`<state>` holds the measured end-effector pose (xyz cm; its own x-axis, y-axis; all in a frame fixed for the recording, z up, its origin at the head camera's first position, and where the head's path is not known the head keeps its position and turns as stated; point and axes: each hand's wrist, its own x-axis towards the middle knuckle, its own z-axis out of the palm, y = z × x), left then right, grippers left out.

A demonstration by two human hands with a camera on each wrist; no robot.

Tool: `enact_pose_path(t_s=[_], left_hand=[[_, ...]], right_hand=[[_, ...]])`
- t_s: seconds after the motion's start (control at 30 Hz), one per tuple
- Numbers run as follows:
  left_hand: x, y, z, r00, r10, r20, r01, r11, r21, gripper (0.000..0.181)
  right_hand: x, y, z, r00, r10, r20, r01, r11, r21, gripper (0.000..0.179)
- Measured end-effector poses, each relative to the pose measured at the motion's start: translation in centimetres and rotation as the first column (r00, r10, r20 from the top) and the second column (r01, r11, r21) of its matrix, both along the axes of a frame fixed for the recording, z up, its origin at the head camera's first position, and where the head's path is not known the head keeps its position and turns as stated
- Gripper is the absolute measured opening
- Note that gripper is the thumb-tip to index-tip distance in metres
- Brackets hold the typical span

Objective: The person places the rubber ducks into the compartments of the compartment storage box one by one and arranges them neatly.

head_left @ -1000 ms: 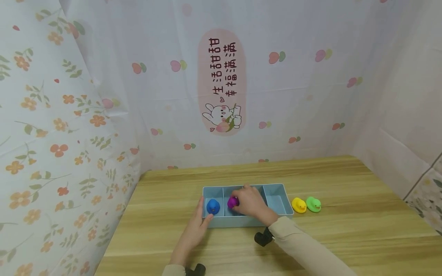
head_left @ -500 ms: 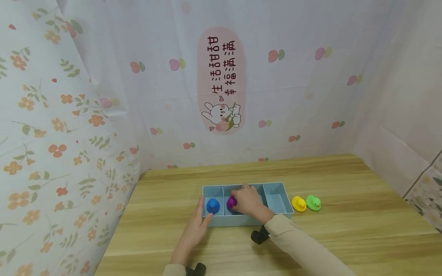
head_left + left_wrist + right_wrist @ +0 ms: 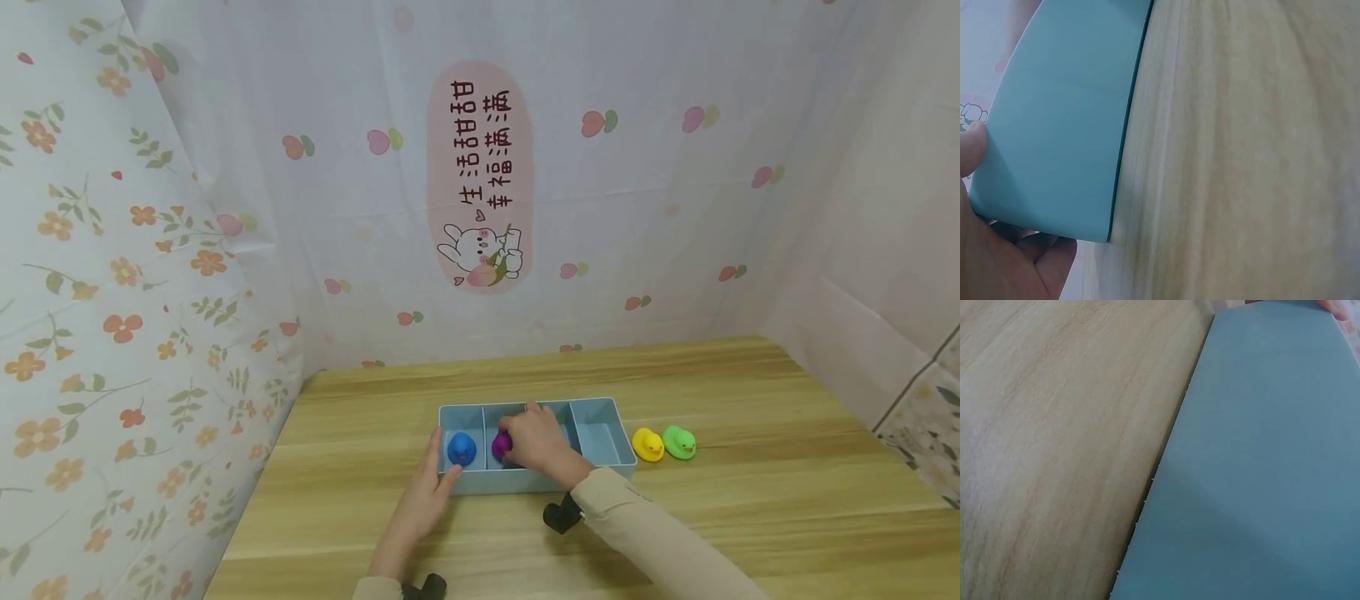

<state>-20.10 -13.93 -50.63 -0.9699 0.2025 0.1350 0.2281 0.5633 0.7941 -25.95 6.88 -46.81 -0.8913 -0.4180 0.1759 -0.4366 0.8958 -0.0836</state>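
A light blue divided box [image 3: 498, 482] sits on the table in the head view. My left hand [image 3: 426, 492] grips its left end, thumb at the front rim. The left wrist view shows that hand's fingers [image 3: 1055, 265] wrapped around the end wall. A blue rubber duck [image 3: 461, 451] lies in the leftmost compartment. In the compartment to its right, my right hand [image 3: 542, 442] pinches a purple rubber duck [image 3: 500, 447], low inside the walls and partly covered by the fingers. From the right wrist, only the box's front wall [image 3: 1254, 450] and my left fingertips [image 3: 1335, 307] appear.
A yellow rubber duck [image 3: 647, 446] and a green rubber duck [image 3: 679, 442] sit side by side just off the box's right end. The wooden table [image 3: 315, 500] is bordered by a printed cloth [image 3: 360, 317] at the back and sides.
The purple duck and my right hand have shifted slightly left and down within the compartment. My left hand stays on the box end.
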Motion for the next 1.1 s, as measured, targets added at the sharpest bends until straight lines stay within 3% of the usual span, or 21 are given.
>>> enact_pose_path(t_s=[0.2, 0.53, 0.77, 1.1], left_hand=[[0.1, 0.1, 0.2, 1.0, -0.003, 0.002, 0.003, 1.0, -0.001, 0.067], [0.4, 0.4, 0.4, 1.0, 0.0, 0.005, 0.0, 1.0, -0.008, 0.066], [0.6, 0.4, 0.5, 1.0, -0.01, -0.011, 0.01, 1.0, -0.009, 0.066], [0.3, 0.2, 0.3, 1.0, -0.005, -0.007, 0.005, 1.0, -0.009, 0.065]], right_hand=[[0.2, 0.1, 0.3, 1.0, 0.002, -0.005, -0.002, 1.0, 0.013, 0.029], [0.5, 0.5, 0.9, 0.997, -0.01, 0.074, 0.01, 1.0, 0.008, 0.032], [1.0, 0.7, 1.4, 0.998, 0.007, 0.07, -0.004, 0.999, -0.047, 0.034], [0.9, 1.7, 3.3, 0.998, 0.045, 0.053, -0.036, 0.986, -0.161, 0.033]])
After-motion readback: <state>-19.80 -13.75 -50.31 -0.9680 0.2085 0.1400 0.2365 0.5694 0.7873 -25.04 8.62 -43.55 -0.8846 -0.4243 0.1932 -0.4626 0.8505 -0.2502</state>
